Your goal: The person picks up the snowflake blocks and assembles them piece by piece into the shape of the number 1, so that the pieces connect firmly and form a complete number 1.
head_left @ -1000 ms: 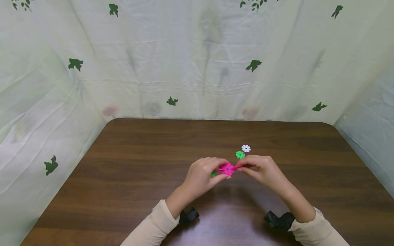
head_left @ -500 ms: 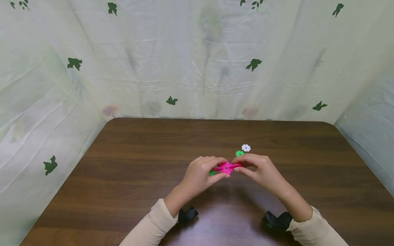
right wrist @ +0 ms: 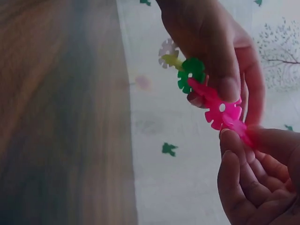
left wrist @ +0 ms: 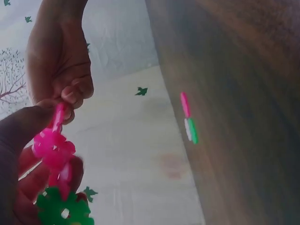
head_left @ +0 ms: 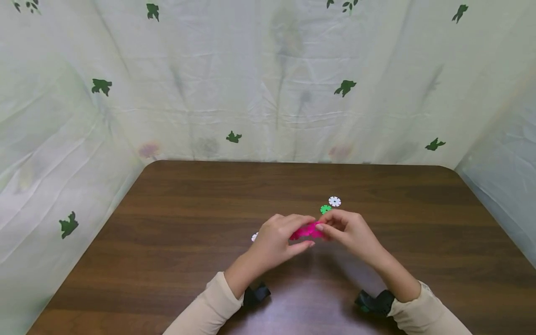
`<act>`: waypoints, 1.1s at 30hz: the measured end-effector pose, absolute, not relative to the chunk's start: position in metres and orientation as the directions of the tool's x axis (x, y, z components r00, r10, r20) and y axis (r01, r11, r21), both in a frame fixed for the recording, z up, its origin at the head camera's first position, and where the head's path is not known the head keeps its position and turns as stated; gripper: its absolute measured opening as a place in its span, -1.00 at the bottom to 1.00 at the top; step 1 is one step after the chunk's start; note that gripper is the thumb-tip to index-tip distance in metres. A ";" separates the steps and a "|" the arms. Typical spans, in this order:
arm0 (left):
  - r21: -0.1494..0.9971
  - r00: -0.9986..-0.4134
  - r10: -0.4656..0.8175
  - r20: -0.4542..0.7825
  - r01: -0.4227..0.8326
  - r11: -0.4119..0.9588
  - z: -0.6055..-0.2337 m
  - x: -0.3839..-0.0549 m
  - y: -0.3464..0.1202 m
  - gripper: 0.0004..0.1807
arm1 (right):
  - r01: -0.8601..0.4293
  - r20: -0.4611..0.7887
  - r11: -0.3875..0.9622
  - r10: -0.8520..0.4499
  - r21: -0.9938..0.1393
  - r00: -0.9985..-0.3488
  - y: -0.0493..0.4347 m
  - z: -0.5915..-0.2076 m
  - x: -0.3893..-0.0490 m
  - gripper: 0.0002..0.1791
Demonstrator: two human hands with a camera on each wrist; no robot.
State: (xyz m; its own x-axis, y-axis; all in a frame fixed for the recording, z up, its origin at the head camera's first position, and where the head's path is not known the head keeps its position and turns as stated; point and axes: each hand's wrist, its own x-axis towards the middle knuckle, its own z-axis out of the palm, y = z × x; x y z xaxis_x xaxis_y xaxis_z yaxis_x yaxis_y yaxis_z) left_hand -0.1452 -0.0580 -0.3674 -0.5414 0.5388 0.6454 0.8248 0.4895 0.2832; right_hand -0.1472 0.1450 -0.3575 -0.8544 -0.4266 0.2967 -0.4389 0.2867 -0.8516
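Above the table, both hands hold a chain of slotted plastic snowflake discs. My left hand (head_left: 276, 239) grips it, thumb on one side and fingers on the other, around a pink disc (right wrist: 222, 108). From there the chain runs past a green disc (right wrist: 191, 75) and a yellow disc (right wrist: 173, 61) to a white disc (right wrist: 168, 52), whose edge shows left of the hand in the head view. My right hand (head_left: 356, 235) pinches the pink end disc (left wrist: 59, 117) between thumb and fingers, where it slots into its pink neighbour.
Beyond my right hand, a loose green disc (head_left: 325, 209) and a white disc (head_left: 334, 201) lie on the brown table (head_left: 188, 209). A loose pink disc (left wrist: 185, 104) lies near them in the left wrist view. A pale patterned curtain (head_left: 251, 70) stands behind the table.
The chain has turned in my hands: its white end now shows left of my left hand, where green showed before. My right hand has shifted slightly left, closer to the middle pink disc.
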 end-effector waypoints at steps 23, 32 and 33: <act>0.276 -0.570 0.388 0.724 0.755 0.595 -0.358 -0.155 -0.074 -0.63 | -0.352 0.223 0.653 -0.276 -0.670 -0.935 0.198 -0.408 -0.201 -0.47; 0.270 -0.570 0.391 0.722 0.753 0.600 -0.359 -0.156 -0.075 -0.63 | -0.359 0.208 0.718 -0.294 -0.596 -0.933 0.203 -0.430 -0.209 -0.69; 0.270 -0.571 0.392 0.722 0.753 0.600 -0.359 -0.156 -0.075 -0.63 | -0.346 0.198 0.715 -0.286 -0.608 -0.938 0.203 -0.430 -0.208 -0.72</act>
